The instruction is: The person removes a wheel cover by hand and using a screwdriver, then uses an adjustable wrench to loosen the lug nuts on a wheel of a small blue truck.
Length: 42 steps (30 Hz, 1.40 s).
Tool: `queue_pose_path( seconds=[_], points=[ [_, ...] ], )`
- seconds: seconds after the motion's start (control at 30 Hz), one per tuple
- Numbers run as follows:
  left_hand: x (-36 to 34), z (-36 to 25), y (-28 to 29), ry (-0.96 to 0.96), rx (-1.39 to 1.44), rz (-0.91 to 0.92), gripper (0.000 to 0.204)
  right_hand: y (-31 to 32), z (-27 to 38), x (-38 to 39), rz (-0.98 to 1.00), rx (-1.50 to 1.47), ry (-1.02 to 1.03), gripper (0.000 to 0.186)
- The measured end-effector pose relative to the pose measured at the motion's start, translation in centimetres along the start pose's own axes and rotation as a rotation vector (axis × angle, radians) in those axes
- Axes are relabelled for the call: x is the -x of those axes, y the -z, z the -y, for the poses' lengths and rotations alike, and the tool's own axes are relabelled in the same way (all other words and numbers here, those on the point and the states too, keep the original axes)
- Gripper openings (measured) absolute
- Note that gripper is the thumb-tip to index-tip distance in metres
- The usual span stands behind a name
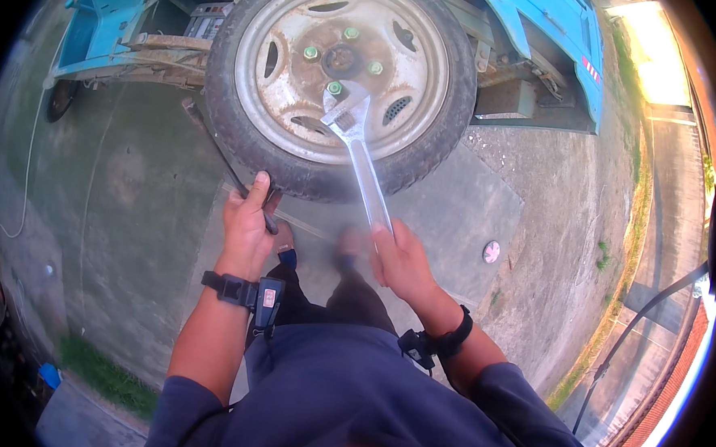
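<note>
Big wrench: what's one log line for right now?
left hand: holding dark bar | right hand: holding adjustable wrench | jaws: at lowest green lug nut | wheel: on blue vehicle

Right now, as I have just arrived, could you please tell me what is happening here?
A person's right hand holds a large silver wrench up to the lowest green nut of a wheel on a blue vehicle; whether the wrench grips the nut is unclear. The left hand holds a dark bar near the tyre.
</note>
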<state>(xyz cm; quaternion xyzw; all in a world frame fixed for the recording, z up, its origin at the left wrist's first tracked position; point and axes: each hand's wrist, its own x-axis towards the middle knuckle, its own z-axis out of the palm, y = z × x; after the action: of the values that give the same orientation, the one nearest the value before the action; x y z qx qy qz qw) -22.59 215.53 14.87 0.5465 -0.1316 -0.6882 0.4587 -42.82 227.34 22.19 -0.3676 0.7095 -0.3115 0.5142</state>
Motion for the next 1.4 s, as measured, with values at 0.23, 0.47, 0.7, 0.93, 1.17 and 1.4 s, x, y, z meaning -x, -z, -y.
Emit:
queue_pose_path(
  seconds=[0.23,0.47,0.7,0.93,1.17,1.4],
  points=[
    [0.1,0.0,0.1,-0.012,0.01,0.014,0.03,0.8,-0.1,-1.1,0.055,-0.158,-0.129,0.025],
    [0.1,0.0,0.6,-0.029,0.001,0.047,0.022,3.3,1.0,-1.4,0.173,-0.22,-0.226,0.024],
    [-1.8,-1.0,0.9,-0.095,-0.023,-0.053,0.025,2.9,-0.8,-2.5,0.408,-0.188,-0.081,0.028],
    [-6.0,-3.4,1.1,-0.138,-0.015,-0.024,0.029,-2.9,0.7,-3.6,0.48,-0.392,-0.252,0.03],
    [-8.1,-5.1,1.1,-0.142,-0.094,0.026,0.03,-5.7,0.6,-5.3,0.529,-0.454,-0.298,0.028],
    [-10.1,-6.5,1.2,-0.163,-0.129,0.048,0.03,-8.1,1.7,-6.5,0.567,-0.571,-0.394,0.031]
  ],
)
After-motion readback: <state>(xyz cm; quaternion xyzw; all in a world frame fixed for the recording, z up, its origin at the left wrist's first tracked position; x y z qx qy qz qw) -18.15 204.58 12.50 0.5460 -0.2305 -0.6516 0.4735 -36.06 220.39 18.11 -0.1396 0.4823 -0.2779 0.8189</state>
